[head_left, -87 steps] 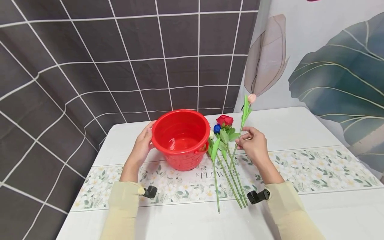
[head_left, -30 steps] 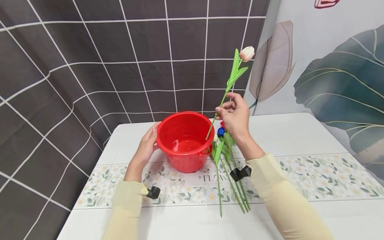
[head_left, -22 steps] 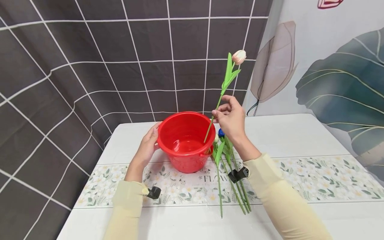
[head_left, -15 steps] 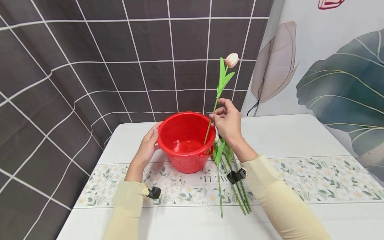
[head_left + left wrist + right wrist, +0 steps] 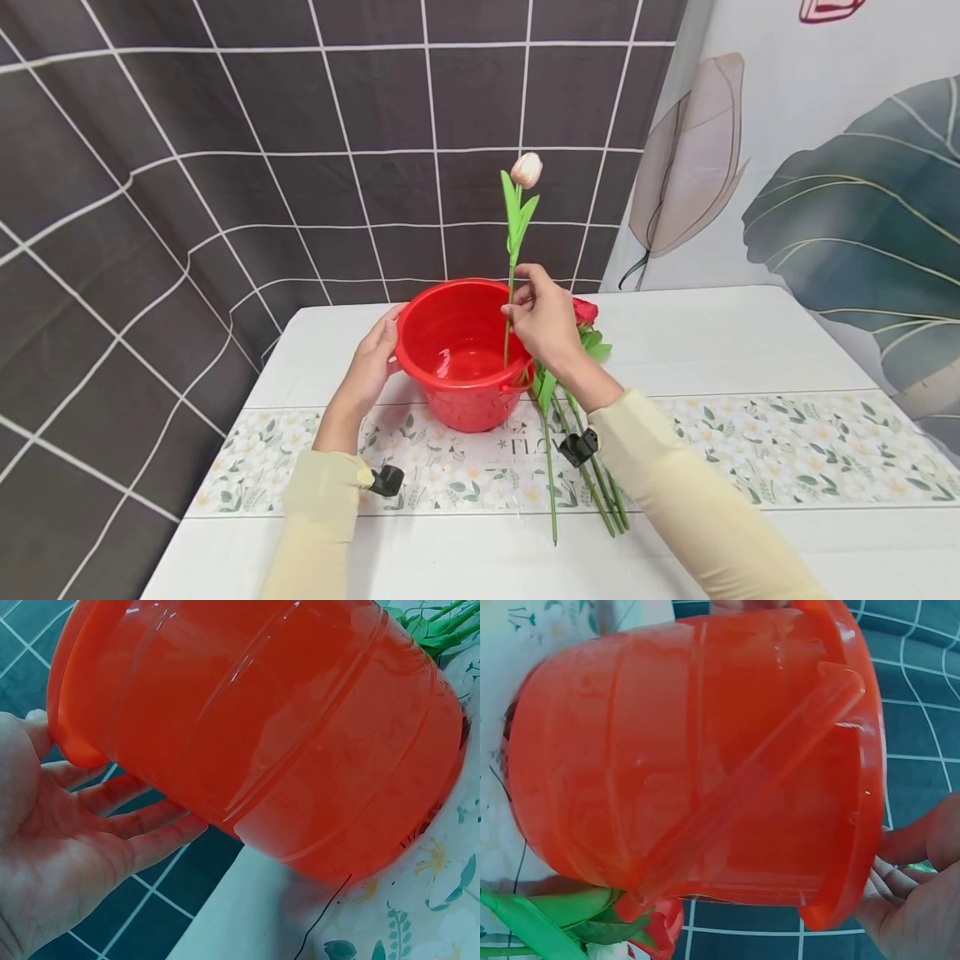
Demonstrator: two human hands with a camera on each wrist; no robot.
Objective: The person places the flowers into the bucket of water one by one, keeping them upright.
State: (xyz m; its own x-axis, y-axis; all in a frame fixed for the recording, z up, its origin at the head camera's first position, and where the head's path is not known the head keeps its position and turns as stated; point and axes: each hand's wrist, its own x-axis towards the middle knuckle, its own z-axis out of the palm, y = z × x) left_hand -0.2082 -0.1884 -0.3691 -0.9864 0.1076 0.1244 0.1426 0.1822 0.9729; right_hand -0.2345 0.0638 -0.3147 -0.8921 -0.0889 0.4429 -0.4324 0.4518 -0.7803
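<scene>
A red plastic bucket (image 5: 467,408) stands upright on the table. My left hand (image 5: 363,371) rests against its left side; in the left wrist view the fingers (image 5: 142,817) lie straight along the wall and the thumb is at the rim. With thumb and fingers my right hand (image 5: 549,329) pinches the green stem of a pale pink tulip (image 5: 527,170) at the bucket's right rim. The tulip stands nearly upright, its lower stem inside the bucket. In the right wrist view the bucket hides most of the tulip.
More flowers lie right of the bucket, among them a red rose (image 5: 585,312), with several green stems (image 5: 553,500) pointing toward me. My right forearm partly covers them. The bucket's handle (image 5: 742,787) hangs on its right side. A dark tiled wall (image 5: 360,100) rises behind.
My right hand lifted the tulip from beside the other flowers, then carried it left and lowered its stem into the bucket, bringing it nearly upright. My left hand stayed at the bucket.
</scene>
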